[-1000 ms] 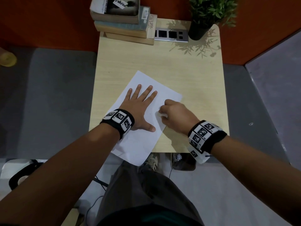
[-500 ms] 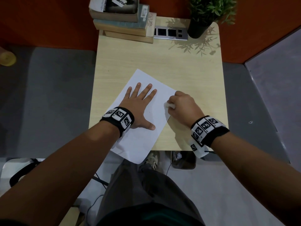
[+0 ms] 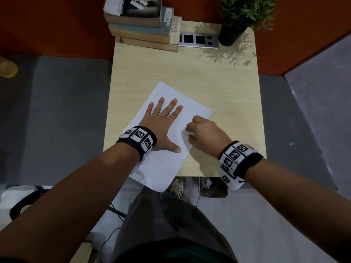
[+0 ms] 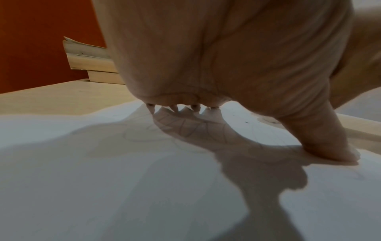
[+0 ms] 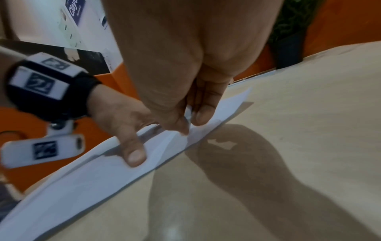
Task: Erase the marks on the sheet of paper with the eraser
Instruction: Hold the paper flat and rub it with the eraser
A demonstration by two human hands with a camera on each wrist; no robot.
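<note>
A white sheet of paper lies slanted on the wooden table, its near corner hanging over the front edge. Faint pencil lines show on the sheet under my palm. My left hand lies flat on the paper with fingers spread, thumb pressed down. My right hand pinches a small white eraser and presses it on the sheet near its right edge. In the right wrist view the eraser sits between thumb and fingers, mostly hidden.
A stack of books stands at the table's back left. A metal socket plate and a potted plant stand at the back right. Below the front edge are my legs, a shoe and cables on the floor.
My right hand with the eraser went right toward the paper's edge, then came back left and nearer onto the sheet. The left hand stayed flat on the paper.
</note>
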